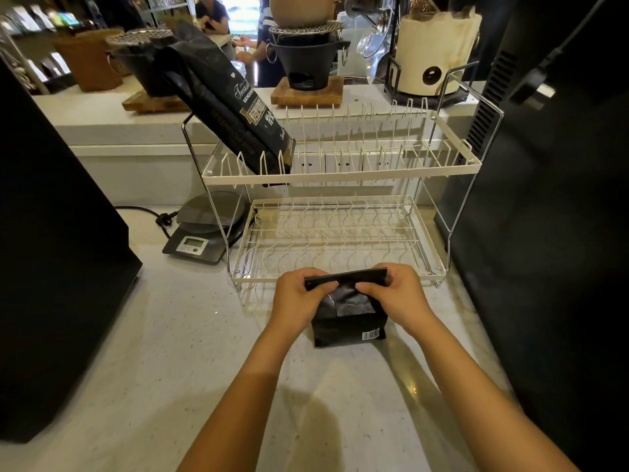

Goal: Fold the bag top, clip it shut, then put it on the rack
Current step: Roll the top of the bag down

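A small black bag [347, 323] with a white barcode sticker stands upright on the pale counter, just in front of a white two-tier wire rack [340, 172]. My left hand [297, 294] pinches the left end of the bag's flattened top strip, and my right hand [398, 292] pinches its right end. The strip is bent over towards me. No clip shows in the frame. A taller black bag with gold lettering [231, 107] leans in the left end of the rack's upper tier.
A digital scale [207, 229] sits left of the rack with a black cable. Large black machines flank the counter at left [58, 233] and right [558, 199]. Stoves on wooden boards and a cream container stand on the raised ledge behind. People stand in the background.
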